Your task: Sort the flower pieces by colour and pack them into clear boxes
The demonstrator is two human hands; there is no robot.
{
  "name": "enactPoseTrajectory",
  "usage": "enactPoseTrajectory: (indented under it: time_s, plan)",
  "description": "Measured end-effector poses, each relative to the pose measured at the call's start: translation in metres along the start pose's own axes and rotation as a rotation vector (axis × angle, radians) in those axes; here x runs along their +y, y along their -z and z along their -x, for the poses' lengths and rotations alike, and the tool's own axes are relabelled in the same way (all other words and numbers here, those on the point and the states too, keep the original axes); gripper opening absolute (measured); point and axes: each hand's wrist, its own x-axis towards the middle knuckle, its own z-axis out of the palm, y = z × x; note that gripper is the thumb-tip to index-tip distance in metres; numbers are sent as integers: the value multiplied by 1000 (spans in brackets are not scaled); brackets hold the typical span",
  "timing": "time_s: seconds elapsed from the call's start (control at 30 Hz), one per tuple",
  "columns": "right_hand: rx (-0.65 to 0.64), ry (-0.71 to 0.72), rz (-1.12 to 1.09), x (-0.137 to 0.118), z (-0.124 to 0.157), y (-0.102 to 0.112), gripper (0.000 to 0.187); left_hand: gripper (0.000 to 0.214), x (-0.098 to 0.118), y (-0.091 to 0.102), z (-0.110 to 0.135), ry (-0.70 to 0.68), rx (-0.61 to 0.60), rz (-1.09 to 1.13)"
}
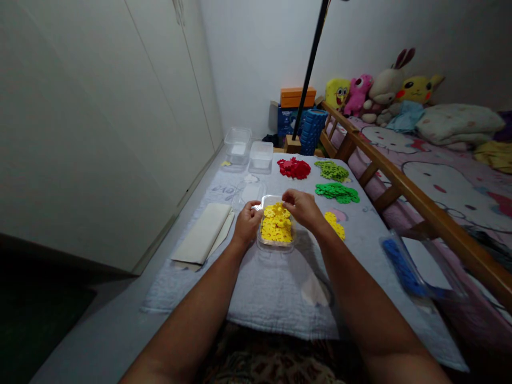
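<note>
A clear plastic box (277, 245) filled with yellow snowflake pieces (276, 226) sits on a pale blanket in front of me. My left hand (248, 221) grips the box's left rim with curled fingers. My right hand (302, 207) hovers over the box's far right corner, fingers pinched together at the yellow pieces; what it holds I cannot make out. A small heap of loose yellow pieces (335, 224) lies just right of the box.
Red pieces (294, 168), light green pieces (332, 170) and darker green pieces (338, 192) lie in heaps farther back. Two clear boxes (250, 152) stand at the back, a lid (252, 191) nearby. A box with blue pieces (404, 266) leans right. A folded cloth (204, 234) lies left. A wooden bed rail (420, 205) runs along the right.
</note>
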Motion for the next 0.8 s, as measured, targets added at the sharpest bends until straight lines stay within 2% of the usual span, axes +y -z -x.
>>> enactPoseTrajectory:
  time_s: [0.13, 0.27, 0.33, 0.43, 0.53, 0.67, 0.8]
  plan:
    - [-39, -32, 171, -14, -12, -22, 15, 37, 1, 0, 0, 8, -3, 20]
    - [18, -56, 189, -10, -12, -22, 23, 36, 0, 1, -1, 22, 27, -13]
    - [88, -59, 155, 2, -9, -13, 22, 36, 0, 1, -1, 26, 33, -24]
    - [173, -93, 78, 33, -1, 7, 20, 36, 0, 1, -1, 11, 25, -19]
    - [220, -216, 92, 72, 13, 27, 21, 36, 1, 1, 0, -5, 13, -13]
    - [128, -373, 246, 110, 39, 41, 24, 37, 2, 1, 0, -11, 11, -38]
    - [-32, -386, 419, 117, 60, 37, 32, 38, 5, 1, 1, -7, 9, -30]
